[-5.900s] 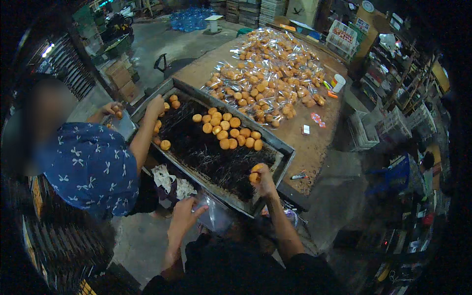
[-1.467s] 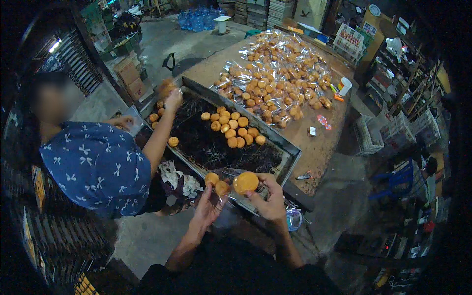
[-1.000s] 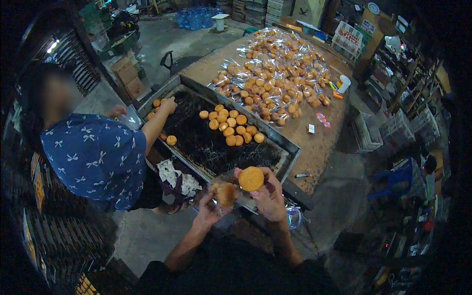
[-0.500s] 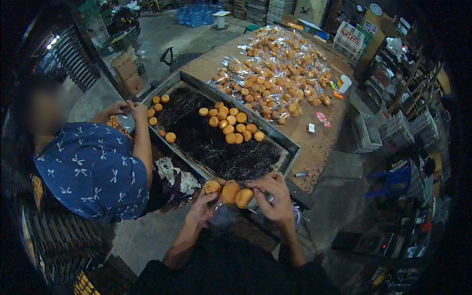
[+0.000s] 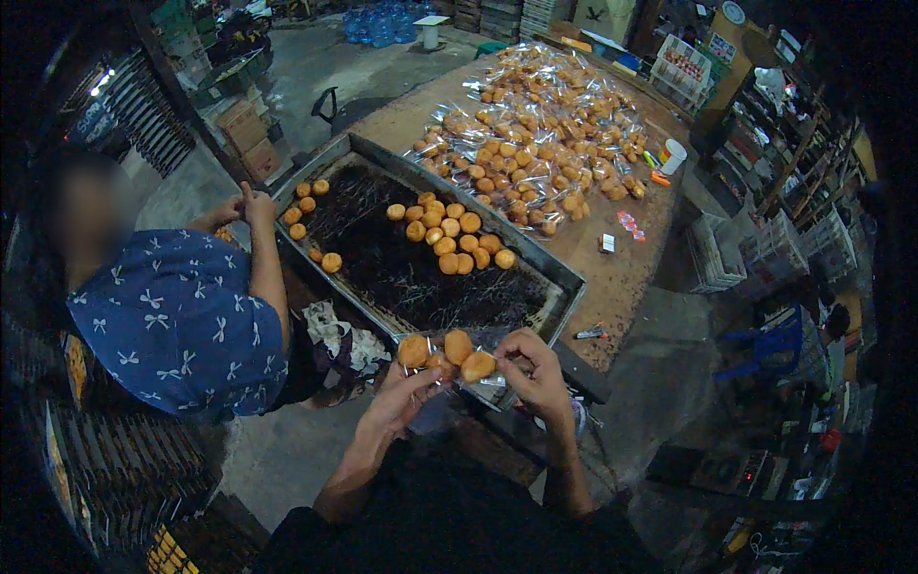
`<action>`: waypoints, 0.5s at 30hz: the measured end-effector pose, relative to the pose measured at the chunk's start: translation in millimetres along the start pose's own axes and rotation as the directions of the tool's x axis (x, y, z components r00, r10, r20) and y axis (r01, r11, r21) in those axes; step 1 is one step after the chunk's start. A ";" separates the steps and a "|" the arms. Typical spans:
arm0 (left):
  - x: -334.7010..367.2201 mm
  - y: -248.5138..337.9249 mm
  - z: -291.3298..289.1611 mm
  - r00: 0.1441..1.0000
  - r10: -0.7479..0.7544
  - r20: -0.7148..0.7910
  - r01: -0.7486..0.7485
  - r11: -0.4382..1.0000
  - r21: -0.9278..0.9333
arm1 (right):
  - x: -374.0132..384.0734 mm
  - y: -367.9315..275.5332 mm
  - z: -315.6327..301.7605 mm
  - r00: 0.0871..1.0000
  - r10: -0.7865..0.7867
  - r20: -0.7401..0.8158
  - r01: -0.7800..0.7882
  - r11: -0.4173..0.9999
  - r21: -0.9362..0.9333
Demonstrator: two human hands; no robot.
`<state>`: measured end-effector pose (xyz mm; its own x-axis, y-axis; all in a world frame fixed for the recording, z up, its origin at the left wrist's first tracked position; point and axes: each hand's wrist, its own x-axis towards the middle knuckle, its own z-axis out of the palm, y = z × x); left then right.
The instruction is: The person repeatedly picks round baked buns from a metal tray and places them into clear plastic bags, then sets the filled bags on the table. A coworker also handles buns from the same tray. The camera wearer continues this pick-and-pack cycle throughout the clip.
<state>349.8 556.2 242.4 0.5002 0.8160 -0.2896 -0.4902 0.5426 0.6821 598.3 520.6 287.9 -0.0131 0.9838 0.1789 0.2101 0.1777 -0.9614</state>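
Note:
In front of my body a clear plastic bag holding several round golden buns (image 5: 458, 344) is up above the near edge of a metal tray (image 5: 421, 180). My left hand (image 5: 397, 400) grips the bag from the left, thumb across its front. At the other side my right hand (image 5: 538, 375) is closed, with thumb and forefinger pinching the bag's edge beside the rightmost bun. Loose buns (image 5: 450, 227) lie in a cluster on the tray's dark bottom, and a few more sit at its left end.
A heap of bagged buns (image 5: 535, 143) covers much of the brown table (image 5: 612, 273) behind the tray. A person in a blue patterned shirt (image 5: 182, 325) works at the left, hands near the tray's left end. A white tub (image 5: 672, 156) and markers sit at the table's right edge.
The buns in the bag have shifted, and another now shows between them. My right hand has moved slightly down and its fingers have drawn together. The other person's hands have moved a little.

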 end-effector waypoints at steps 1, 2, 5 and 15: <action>0.4 -0.6 -1.1 0.999 -0.020 -0.035 0.020 1.000 -0.023 | -2.3 3.4 2.8 0.996 0.085 -0.008 -0.084 0.992 0.096; 1.6 -1.0 -1.8 0.997 -0.037 -0.061 0.034 0.998 -0.044 | -5.2 5.1 5.7 0.985 0.171 0.004 -0.168 0.963 0.211; 3.9 -1.9 -0.3 0.995 -0.048 -0.090 0.042 0.997 -0.068 | -7.4 5.1 13.9 0.995 0.019 -0.097 -0.011 0.997 0.082; -5.1 9.8 3.6 0.975 -0.206 0.079 0.216 0.964 -0.155 | 5.7 -1.4 -2.4 0.976 0.025 -0.216 -0.034 0.999 -0.038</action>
<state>345.0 556.7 253.0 0.6454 0.6685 -0.3695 -0.4754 0.7302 0.4908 600.3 525.9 290.8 0.2034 0.9594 0.1955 0.2479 0.1427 -0.9582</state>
